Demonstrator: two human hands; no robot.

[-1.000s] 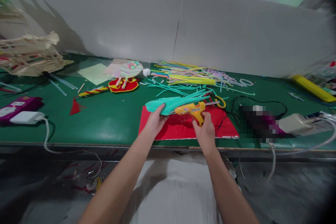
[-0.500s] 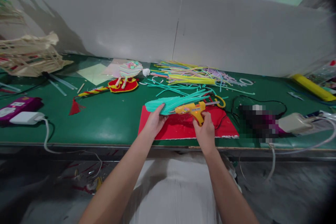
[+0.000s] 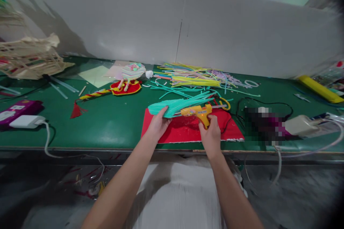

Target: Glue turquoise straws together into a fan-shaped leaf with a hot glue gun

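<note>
My left hand (image 3: pixel 160 123) is closed on the near edge of a flat bundle of turquoise pipe cleaners (image 3: pixel 172 106), thumb on top. My right hand (image 3: pixel 211 132) grips the handle of a yellow hot glue gun (image 3: pixel 197 111), which has a small orange light on its body. A glue stick (image 3: pixel 219 106) pokes out of the back of the gun. Its nozzle points left, at the lower edge of the turquoise bundle; whether it touches cannot be made out. Both are above a red board (image 3: pixel 185 130) lying at the table's front edge.
Loose pipe cleaners (image 3: pixel 196 78) in several colours lie behind my hands. To the left are a red and yellow fan-shaped craft (image 3: pixel 126 87) with a tassel (image 3: pixel 76 110) and a purple power strip (image 3: pixel 20 112). Yellow-handled scissors (image 3: pixel 226 103) and a black cord (image 3: pixel 264 99) lie right.
The glue gun and my right hand have shifted slightly to the right. My left hand keeps its hold on the turquoise bundle, almost unmoved.
</note>
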